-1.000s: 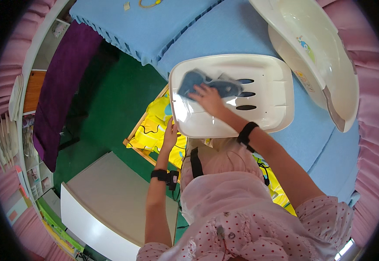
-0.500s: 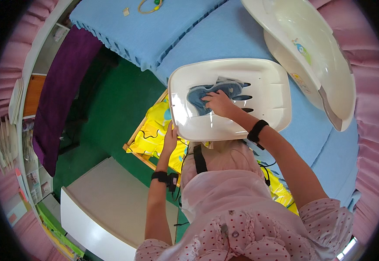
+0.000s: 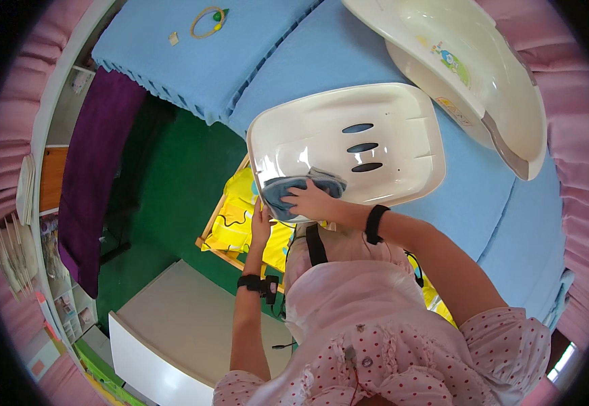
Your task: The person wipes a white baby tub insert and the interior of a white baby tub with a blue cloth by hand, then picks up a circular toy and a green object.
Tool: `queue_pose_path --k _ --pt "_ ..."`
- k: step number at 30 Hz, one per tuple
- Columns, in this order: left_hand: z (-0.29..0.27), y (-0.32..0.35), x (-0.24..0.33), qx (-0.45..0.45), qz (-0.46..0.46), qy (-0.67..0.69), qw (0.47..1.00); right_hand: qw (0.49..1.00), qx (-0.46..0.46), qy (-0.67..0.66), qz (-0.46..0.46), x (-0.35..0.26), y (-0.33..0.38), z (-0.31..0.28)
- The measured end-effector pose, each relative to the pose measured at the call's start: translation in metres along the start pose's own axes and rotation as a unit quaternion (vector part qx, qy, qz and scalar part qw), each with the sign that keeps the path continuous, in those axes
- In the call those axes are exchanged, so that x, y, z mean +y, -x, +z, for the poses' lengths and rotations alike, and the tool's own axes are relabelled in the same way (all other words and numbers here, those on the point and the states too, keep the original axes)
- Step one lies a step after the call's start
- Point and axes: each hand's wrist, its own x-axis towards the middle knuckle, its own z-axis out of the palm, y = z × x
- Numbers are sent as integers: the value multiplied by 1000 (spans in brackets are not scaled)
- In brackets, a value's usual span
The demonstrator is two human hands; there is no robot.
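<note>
A white plastic tray (image 3: 308, 128) with rounded corners and three dark oval slots lies over the near edge of the blue-covered surface, reaching toward my lap. My left hand (image 3: 260, 223) grips its near left corner, fingers partly hidden by the rim. Under my right hand (image 3: 311, 201) a folded blue-grey cloth (image 3: 276, 190) is pressed against the tray's inner wall at that same corner. The right fingers are bent over the cloth, holding it to the plastic.
A white baby bathtub (image 3: 413, 57) stands at the back right on the blue cover (image 3: 267, 101). A ring-shaped toy (image 3: 193, 28) lies far left. Below the tray is a wooden frame with yellow fabric (image 3: 240, 193). A white-fronted table (image 3: 152, 358) stands at the near left.
My right hand has drawn the cloth from the tray's middle toward its near left corner, uncovering the slots. My left hand keeps its grip on the rim. The whole view has shifted slightly.
</note>
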Motion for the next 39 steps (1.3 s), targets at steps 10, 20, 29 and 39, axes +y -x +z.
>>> queue_pose_path --k 10,20,29,39 --pt "-11 5 16 -60 -129 97 985 945 -209 -125 217 30 75 -44" --pt "-2 -4 29 -49 -193 157 967 975 32 -138 169 -11 -76 -16" --pt "3 -23 26 -32 -167 -37 985 999 11 42 -7 -34 -1 22" --pt "-9 -39 13 -164 -52 -184 968 951 -118 43 282 23 212 9"
